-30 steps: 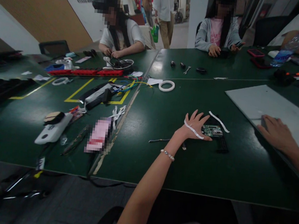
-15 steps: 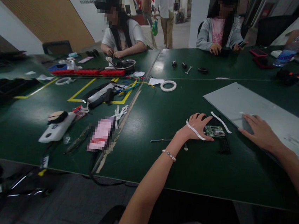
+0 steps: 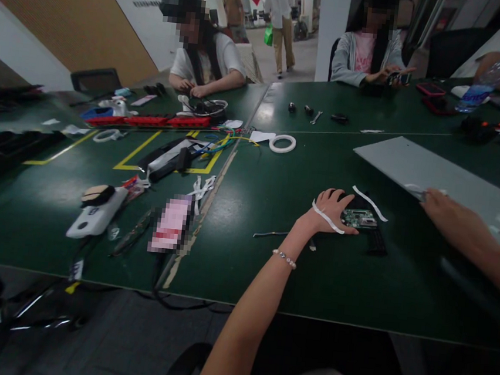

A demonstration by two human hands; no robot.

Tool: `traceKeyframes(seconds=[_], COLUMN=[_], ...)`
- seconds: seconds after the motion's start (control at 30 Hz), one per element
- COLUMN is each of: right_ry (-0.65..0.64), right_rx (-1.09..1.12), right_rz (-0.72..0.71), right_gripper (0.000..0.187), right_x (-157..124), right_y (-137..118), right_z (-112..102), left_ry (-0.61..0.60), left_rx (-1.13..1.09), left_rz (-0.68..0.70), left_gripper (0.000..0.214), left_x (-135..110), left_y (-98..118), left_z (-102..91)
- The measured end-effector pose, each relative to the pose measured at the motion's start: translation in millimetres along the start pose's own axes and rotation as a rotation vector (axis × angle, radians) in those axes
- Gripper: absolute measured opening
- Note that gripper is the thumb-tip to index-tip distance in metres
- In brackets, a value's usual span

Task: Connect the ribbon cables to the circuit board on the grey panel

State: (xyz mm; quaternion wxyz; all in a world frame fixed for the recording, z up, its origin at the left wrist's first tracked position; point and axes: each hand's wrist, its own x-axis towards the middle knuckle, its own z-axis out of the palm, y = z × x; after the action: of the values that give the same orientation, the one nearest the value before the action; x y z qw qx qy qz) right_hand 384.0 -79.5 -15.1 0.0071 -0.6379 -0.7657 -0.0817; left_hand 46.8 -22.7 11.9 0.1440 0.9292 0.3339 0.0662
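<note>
My left hand [image 3: 329,211] lies on the green table with its fingers spread. It is at the left end of a small green circuit board [image 3: 360,219], which has dark parts around it. A white strip [image 3: 327,217] crosses the back of this hand. Another white strip [image 3: 370,203] lies just beyond the board. My right hand [image 3: 444,215] has its fingers curled over the near edge of a large flat grey panel [image 3: 416,159]. Under the left wrist, a thin dark cable [image 3: 271,234] is partly hidden.
A roll of white tape [image 3: 282,143] and a wrench [image 3: 316,117] lie farther back. To the left are a pink phone-like object [image 3: 170,224], a white device [image 3: 97,214] and red bins [image 3: 150,121]. A water bottle [image 3: 485,86] stands far right. Other people sit across the table.
The grey panel has shifted right and away from the circuit board, its near edge seeming raised. My right hand went from lying flat on it to curled at its edge. My left hand stayed put.
</note>
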Motion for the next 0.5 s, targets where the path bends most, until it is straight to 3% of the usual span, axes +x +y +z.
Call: traceKeyframes(seconds=[0.13,0.23,0.5], right_ry=[-0.015,-0.033,0.017], right_rx=[-0.186,-0.244,-0.198], right_rz=[0.066,0.068,0.061], right_gripper=[0.042,0.040,0.046], right_x=[9,14,4], right_y=[39,51,27], right_z=[-18,-22,16], left_ry=[-0.010,-0.005,0.012], left_rx=[-0.013,-0.019,0.002], left_rz=[0.017,0.024,0.004], left_gripper=[0.095,0.095,0.095], left_x=[-1,0,1], left_y=[-2,-3,-2], left_z=[0.4,0.3,1.0])
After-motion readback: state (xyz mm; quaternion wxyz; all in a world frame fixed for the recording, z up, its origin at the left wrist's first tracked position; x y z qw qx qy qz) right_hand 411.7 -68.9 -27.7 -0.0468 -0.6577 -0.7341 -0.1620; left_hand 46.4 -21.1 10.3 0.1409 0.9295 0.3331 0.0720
